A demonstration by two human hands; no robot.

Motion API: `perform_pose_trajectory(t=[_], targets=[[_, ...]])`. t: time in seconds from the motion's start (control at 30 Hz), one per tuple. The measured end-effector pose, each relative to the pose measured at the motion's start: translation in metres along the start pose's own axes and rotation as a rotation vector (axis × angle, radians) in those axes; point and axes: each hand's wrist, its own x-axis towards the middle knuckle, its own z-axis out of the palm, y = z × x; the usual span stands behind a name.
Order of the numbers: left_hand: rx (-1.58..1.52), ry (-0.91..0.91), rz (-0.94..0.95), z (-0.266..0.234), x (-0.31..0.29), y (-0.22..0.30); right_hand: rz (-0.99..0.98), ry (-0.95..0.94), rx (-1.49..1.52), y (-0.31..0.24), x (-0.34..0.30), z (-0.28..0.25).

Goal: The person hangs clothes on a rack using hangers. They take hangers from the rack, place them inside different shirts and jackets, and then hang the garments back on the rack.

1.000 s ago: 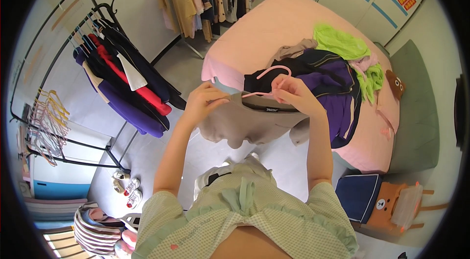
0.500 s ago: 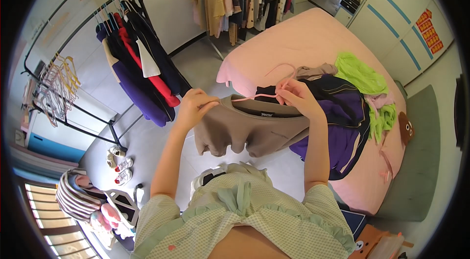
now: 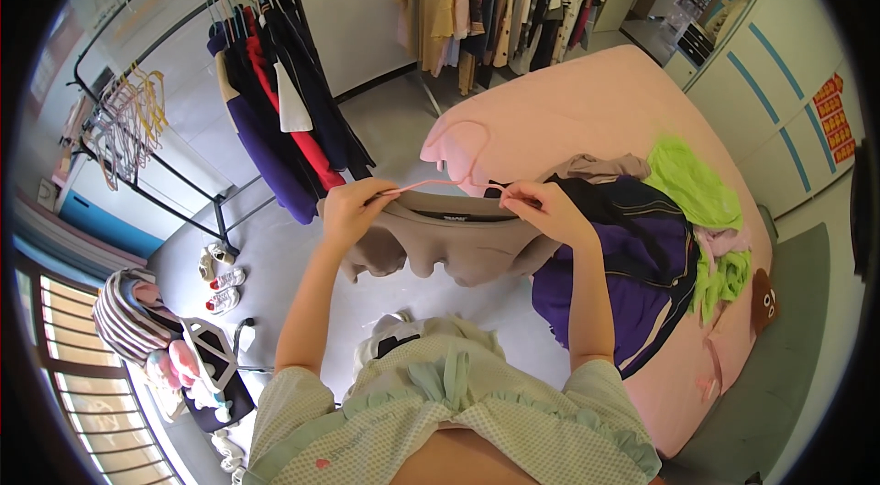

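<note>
A taupe knit top hangs in front of me from both hands, its wide neckline uppermost. A thin pink clothes hanger spans that neckline, its hook curving up above it. My left hand is closed in a pinch at the left shoulder, on the garment and the hanger's left end. On the other side, my right hand pinches the right part of the neckline by the hanger's right arm. The hanger's ends are hidden by my fingers and the fabric.
A pink-covered bed at right bears a purple and black jacket and lime green clothing. At left stands a black rack with hung dark clothes and spare hangers. Shoes lie on the floor. Another full clothes rail is behind.
My right hand has left the hanger's neck and moved outward to the neckline at the right. The hanger now rests across the top's neck opening. The view has shifted slightly.
</note>
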Motion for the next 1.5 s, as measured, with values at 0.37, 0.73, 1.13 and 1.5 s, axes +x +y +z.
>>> perform_pose_trajectory(t=[0.37, 0.73, 1.13, 1.5], targets=[[0.339, 0.253, 0.048, -0.022, -0.016, 0.024, 0.021, 0.114, 0.380, 0.036, 0.018, 0.044], [-0.298, 0.305, -0.399, 0.034, -0.065, 0.018, 0.120, -0.099, 0.694, 0.015, 0.063, 0.156], [-0.648, 0.689, -0.516, -0.085, -0.078, -0.010, -0.292, -0.247, -0.092, -0.108, 0.113, 0.251], [-0.531, 0.616, -0.431, -0.197, -0.103, -0.065, -0.293, -0.325, 0.402, -0.131, 0.155, 0.359]])
